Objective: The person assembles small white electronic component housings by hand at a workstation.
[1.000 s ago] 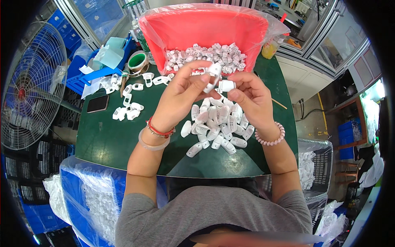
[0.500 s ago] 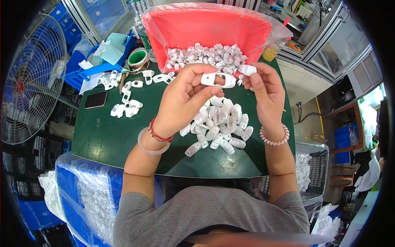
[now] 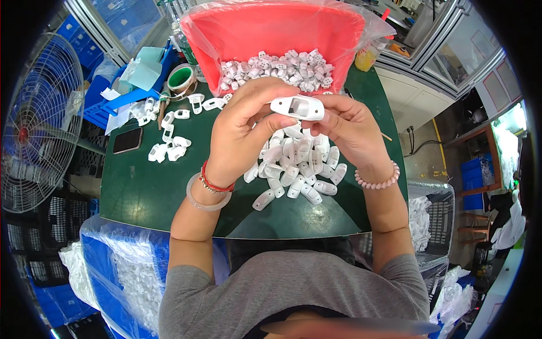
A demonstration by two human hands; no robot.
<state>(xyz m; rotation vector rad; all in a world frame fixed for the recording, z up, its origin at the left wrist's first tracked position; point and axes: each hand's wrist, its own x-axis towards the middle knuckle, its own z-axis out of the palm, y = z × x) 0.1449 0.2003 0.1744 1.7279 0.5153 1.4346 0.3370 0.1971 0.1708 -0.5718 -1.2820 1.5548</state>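
Between my two hands is a white plastic housing (image 3: 297, 107), long and rounded, with an oblong opening and a small hole near each end. My left hand (image 3: 243, 116) pinches its left end between thumb and fingers. At the right end my right hand (image 3: 353, 127) has closed its thumb and fingers on it. A white surface shows inside the opening; whether it is a separate piece I cannot tell. Below the hands lies a heap of similar white housings (image 3: 293, 183) on the green table (image 3: 169, 198).
A red bin (image 3: 271, 31) lined with clear plastic holds many small white parts (image 3: 282, 68) behind the hands. On the left are a phone (image 3: 128, 140), loose white pieces (image 3: 168, 150), a green-cored tape roll (image 3: 180, 78) and a blue basket (image 3: 101, 107). A drink cup (image 3: 368, 58) stands far right.
My right hand has moved left to the housing. The small white piece it held apart is no longer separately visible. The housing is turned slightly, and the view has shifted a little.
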